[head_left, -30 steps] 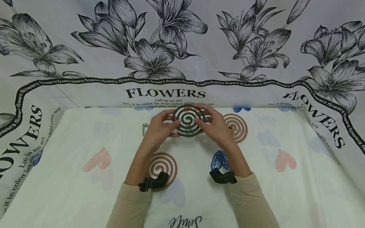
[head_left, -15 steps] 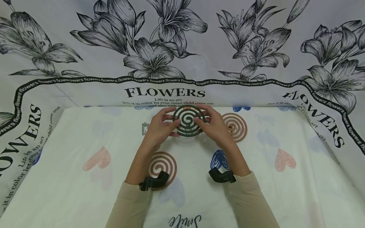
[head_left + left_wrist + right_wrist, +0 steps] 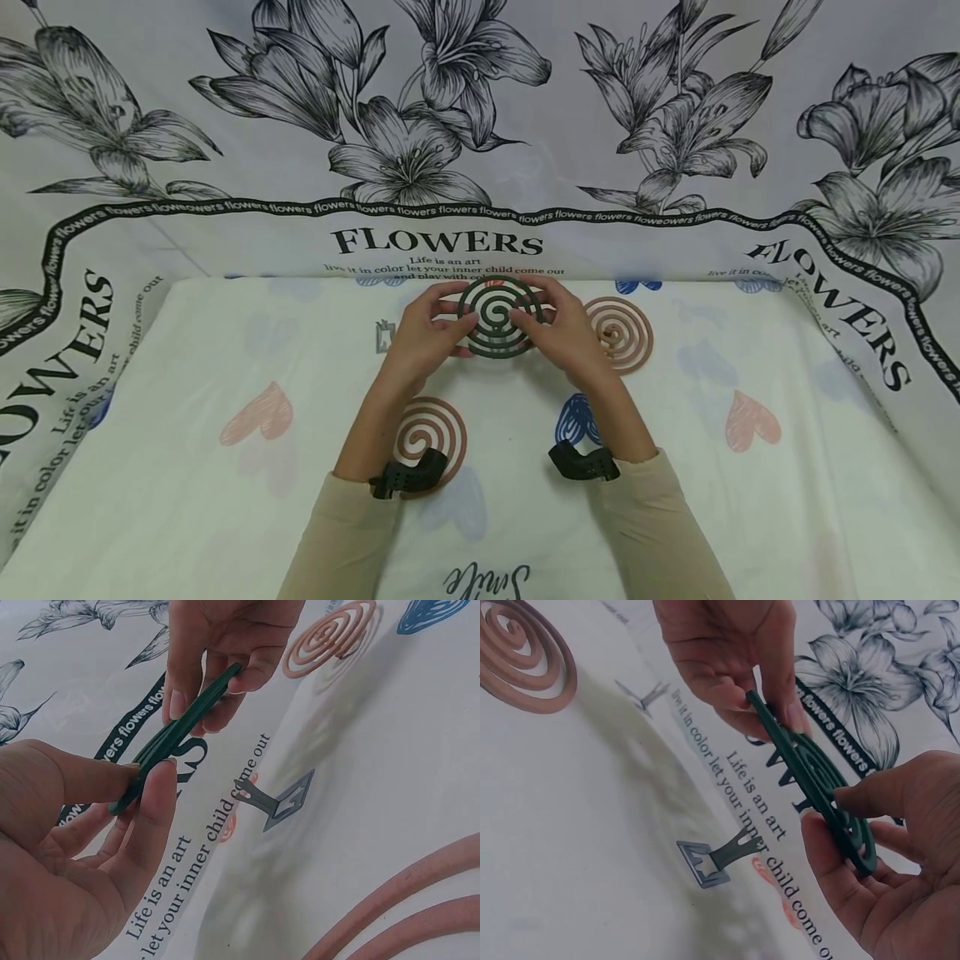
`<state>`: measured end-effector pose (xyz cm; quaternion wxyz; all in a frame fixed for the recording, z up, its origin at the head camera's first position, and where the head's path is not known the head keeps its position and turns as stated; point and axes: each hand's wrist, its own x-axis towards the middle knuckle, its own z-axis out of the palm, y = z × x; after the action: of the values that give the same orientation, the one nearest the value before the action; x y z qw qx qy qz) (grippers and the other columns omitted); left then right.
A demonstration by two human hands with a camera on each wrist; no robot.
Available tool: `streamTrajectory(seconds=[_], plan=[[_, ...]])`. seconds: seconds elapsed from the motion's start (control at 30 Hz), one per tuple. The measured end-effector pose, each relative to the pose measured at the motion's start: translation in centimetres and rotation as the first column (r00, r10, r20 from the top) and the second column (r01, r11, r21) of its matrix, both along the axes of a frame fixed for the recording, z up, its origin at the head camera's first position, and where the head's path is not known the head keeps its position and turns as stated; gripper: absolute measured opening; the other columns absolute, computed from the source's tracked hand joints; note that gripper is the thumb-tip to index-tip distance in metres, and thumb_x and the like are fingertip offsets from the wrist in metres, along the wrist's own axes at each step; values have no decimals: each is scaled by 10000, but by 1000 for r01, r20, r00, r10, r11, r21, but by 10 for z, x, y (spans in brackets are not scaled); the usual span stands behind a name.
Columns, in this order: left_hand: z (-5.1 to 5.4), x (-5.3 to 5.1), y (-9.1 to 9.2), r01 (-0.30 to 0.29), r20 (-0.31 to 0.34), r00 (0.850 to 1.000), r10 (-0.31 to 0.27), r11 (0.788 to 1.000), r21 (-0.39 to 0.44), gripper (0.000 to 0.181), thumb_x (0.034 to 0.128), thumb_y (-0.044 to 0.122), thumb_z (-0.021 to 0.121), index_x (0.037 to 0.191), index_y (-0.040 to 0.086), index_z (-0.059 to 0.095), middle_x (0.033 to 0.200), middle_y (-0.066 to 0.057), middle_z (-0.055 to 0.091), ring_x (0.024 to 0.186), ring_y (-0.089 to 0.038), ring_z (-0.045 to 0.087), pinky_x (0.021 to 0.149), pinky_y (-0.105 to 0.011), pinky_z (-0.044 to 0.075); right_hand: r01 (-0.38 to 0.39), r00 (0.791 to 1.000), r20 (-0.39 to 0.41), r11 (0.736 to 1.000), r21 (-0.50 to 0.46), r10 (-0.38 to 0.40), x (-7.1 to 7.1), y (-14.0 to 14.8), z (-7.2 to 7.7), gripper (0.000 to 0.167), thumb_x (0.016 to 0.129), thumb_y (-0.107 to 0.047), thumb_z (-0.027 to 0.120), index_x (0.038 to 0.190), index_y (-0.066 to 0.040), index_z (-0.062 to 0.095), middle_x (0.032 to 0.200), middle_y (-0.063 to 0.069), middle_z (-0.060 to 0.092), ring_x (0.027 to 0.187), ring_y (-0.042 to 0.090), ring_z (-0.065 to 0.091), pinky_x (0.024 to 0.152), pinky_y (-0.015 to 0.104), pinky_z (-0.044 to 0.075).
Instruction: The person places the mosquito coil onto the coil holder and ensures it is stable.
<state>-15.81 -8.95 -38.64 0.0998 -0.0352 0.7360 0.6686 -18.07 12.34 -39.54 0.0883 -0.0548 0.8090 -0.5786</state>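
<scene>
A dark green mosquito coil (image 3: 500, 317) is held up between both hands above the far side of the table. My left hand (image 3: 426, 332) pinches its left edge, thumb on the near face and fingers behind. On the opposite edge, my right hand (image 3: 564, 329) has the same kind of pinch. The left wrist view shows the coil (image 3: 176, 735) almost edge-on and tilted. Below it, apart from the coil, a small metal coil stand (image 3: 705, 864) rests on the cloth with its forked prong raised. Another metal stand (image 3: 385, 337) lies left of my left hand.
One brown mosquito coil (image 3: 624, 335) lies beside my right hand, partly behind it. A second brown coil (image 3: 431, 433) lies under my left forearm, partly covered. White cloth (image 3: 187, 500) printed with hearts covers the table. A flower-printed cloth (image 3: 540, 175) hangs behind.
</scene>
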Motion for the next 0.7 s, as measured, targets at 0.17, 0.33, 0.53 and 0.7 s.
streamTrajectory(seconds=[0.17,0.33,0.53,0.7], plan=[[0,3,0,-12,14,1000,12,1000,-15,534,1024,110,686,1525,182,518,1306,-158,618,993,-217,728,825,-507,669,-5,1000,19,999,-36,5,1,-2,2,571,1002,-162,738,1531,-232,533,1351,154,647,1192,302,728,841,298,636],[-2,2,2,-6,6,1000,6,1000,-19,529,1024,125,686,1524,183,523,1323,-165,612,987,-241,756,812,-481,673,1,1000,25,998,-66,1,2,1,2,566,999,-117,732,1524,-199,538,1346,172,664,1194,311,734,832,281,637],[-4,1,3,-17,-8,1000,17,999,-47,515,1029,128,674,1521,189,533,1325,-159,621,984,-258,765,793,-460,674,6,999,46,996,-85,-2,1,1,0,557,994,-105,732,1507,-209,541,1308,180,643,1170,323,740,847,300,644],[-4,0,4,-15,-14,1000,15,999,-43,501,1037,136,668,1520,184,545,1313,-155,622,1006,-245,760,820,-504,669,13,999,34,998,-62,-11,1,1,-1,558,987,-132,746,1500,-232,550,1286,174,637,1130,323,738,845,328,639]])
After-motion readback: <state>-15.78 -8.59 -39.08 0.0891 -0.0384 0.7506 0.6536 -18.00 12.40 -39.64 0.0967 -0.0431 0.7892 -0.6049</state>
